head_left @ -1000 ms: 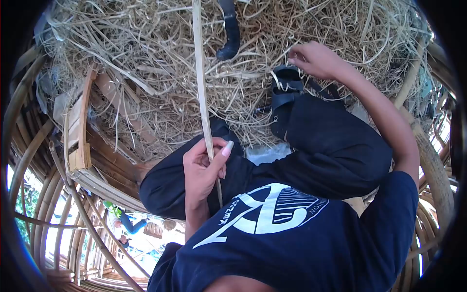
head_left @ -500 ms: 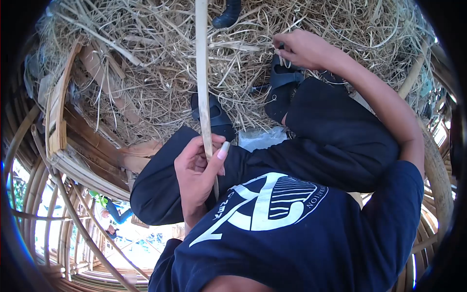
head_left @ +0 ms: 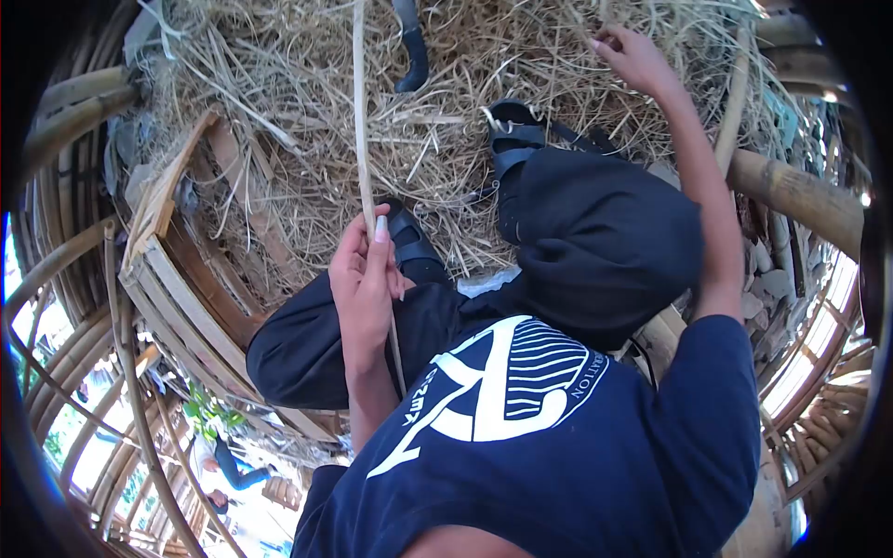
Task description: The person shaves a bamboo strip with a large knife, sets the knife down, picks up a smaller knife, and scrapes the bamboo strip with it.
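My left hand [head_left: 365, 274] is closed around a long, pale bamboo strip [head_left: 361, 121], its thumb pressed along it. The strip rises past the top edge of the view, and its lower end runs down by my shirt. Out to the upper right, my right hand [head_left: 637, 63] hovers over the shavings with fingers curled together; whether a thin strand is between them I cannot make out. A tool with a curved black handle [head_left: 412, 65] lies on the shavings ahead, its grey upper part cut off by the view's edge.
Curled bamboo shavings [head_left: 279, 139] cover the ground around my sandals [head_left: 516, 139]. A slatted wooden crate [head_left: 186, 288] stands at my left knee. A thick bamboo pole [head_left: 795, 200] lies on the right, and bamboo poles [head_left: 139, 400] frame the left. Another person [head_left: 233, 465] is in the background.
My right hand has moved up and right, away from my sandal. My left hand has kept its hold on the bamboo strip. The view has shifted and turned a little.
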The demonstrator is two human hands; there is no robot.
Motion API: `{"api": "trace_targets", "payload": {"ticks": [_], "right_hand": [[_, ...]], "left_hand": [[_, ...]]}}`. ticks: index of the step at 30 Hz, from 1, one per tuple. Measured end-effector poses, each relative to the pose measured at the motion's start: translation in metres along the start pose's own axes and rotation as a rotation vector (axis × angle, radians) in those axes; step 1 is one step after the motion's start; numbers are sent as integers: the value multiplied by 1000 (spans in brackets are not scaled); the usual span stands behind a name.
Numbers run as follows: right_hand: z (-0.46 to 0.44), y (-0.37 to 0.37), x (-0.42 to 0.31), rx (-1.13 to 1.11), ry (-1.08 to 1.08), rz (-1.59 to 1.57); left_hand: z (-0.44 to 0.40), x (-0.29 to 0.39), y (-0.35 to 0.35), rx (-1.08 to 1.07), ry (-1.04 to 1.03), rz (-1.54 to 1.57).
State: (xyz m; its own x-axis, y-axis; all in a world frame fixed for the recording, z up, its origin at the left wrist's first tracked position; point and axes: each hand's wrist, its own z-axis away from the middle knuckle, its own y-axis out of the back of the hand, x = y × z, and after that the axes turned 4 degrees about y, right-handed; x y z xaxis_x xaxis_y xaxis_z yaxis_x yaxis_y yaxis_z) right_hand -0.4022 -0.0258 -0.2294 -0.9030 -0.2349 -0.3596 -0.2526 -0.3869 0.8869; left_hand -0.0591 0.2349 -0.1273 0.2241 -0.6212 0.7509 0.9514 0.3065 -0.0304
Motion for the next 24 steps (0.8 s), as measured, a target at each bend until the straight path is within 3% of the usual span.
{"api": "trace_targets", "payload": {"ticks": [3,5,7,8,11,15,19,24], "right_hand": [[42,-25,31,154,-187,-27],[68,-50,49,89,-264,-127],[90,-66,55,-179,-480,-135],[98,-78,58,-315,-605,-303],[125,-108,54,-428,-675,-462],[139,-127,49,-335,-630,-496],[140,-143,46,-443,-513,-316],[119,-144,31,-405,-156,-298]], "left_hand": [[2,-2,0,-70,-13,69],[4,-4,2,-96,-21,40],[7,-7,3,-108,-17,55],[8,-8,3,-112,-33,16],[10,-13,8,-171,-35,3],[19,-16,16,-160,-48,-46],[30,-22,28,-131,-69,-73],[47,-30,23,-153,-61,-54]]}}
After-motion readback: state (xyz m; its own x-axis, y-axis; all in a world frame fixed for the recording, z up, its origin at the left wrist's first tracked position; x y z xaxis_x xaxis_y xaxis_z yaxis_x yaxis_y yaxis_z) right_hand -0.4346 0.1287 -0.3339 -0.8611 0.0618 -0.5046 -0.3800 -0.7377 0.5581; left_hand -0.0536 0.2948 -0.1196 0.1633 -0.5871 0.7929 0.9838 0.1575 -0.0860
